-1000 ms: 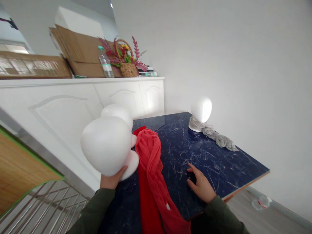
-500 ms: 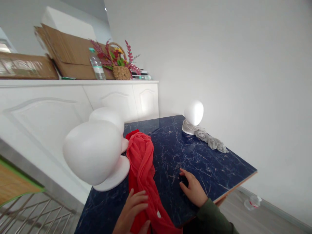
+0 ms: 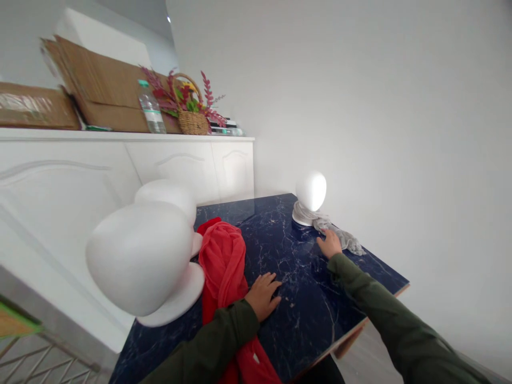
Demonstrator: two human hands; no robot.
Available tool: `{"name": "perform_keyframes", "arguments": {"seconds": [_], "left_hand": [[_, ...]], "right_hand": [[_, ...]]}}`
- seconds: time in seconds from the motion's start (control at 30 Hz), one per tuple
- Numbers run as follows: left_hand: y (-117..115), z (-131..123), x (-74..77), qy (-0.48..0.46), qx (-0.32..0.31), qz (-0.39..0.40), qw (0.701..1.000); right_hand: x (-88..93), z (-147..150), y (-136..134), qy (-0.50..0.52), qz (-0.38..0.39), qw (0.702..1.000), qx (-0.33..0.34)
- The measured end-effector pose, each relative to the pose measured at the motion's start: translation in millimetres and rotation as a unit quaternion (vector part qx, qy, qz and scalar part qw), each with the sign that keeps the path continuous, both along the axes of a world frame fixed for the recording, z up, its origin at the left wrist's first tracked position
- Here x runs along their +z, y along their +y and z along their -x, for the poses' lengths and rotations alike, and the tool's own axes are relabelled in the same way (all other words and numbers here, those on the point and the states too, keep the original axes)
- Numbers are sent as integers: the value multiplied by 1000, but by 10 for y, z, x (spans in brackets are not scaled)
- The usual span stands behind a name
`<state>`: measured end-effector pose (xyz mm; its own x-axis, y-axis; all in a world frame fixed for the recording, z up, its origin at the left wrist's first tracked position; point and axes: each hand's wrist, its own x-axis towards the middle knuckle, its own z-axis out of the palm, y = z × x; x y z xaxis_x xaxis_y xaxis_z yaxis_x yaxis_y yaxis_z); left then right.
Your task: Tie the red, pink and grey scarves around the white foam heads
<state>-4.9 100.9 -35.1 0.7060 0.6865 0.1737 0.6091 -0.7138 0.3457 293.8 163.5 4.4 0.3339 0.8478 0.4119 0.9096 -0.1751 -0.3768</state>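
Note:
My right hand [image 3: 330, 245] is stretched forward to the grey scarf [image 3: 350, 242], its fingertips at the cloth's near side and its thumb apart. Whether the fingers touch the scarf I cannot tell. The scarf is wrapped round the base of a white mannequin head [image 3: 311, 190], and its tail trails right along the table edge. My left hand [image 3: 264, 294] is open, fingers spread, over the dark marbled tabletop [image 3: 276, 234]. Beneath my left sleeve runs a red scarf [image 3: 224, 258], bunched beside the bases of two more white heads, the nearer head [image 3: 140, 256] and the farther head [image 3: 168, 193].
A white cabinet [image 3: 176, 162] stands behind the table on the left. On it are cardboard boxes [image 3: 104, 80], a plastic bottle [image 3: 152, 111] and a flower basket [image 3: 193, 121]. A metal rack [image 3: 44, 360] is at lower left. The wall [image 3: 380, 133] rises beyond the table.
My right hand has moved forward to the grey scarf. My left hand has left the red scarf's lower part and moved up and right over the table. The view has shifted slightly right.

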Motion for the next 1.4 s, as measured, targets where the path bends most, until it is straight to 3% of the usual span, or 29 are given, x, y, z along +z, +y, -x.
{"name": "perform_keyframes", "arguments": {"seconds": [0.1,0.3,0.5,0.67,0.97,1.1,1.2,1.4], "left_hand": [[-12,23,-13,-18,1,0,1000],[17,41,-31,-47,-3,6,999],[58,49,-49,-67,-6,11,998],[62,48,-3,-69,-20,15,997],[58,45,24,-54,-20,8,998],[50,47,28,-45,-18,9,999],[42,50,32,-40,-17,11,999],[43,43,20,-46,-12,18,999]], "right_hand": [[23,-194,324,-11,28,996,-85],[-255,-269,516,1,109,976,-188],[-371,-201,438,-12,141,987,-71],[-403,58,42,-44,100,994,9],[-233,317,-626,-26,20,997,72],[-198,279,-702,-28,89,988,124],[-105,145,-569,-25,140,983,118],[255,-160,196,10,51,995,-89]]}}
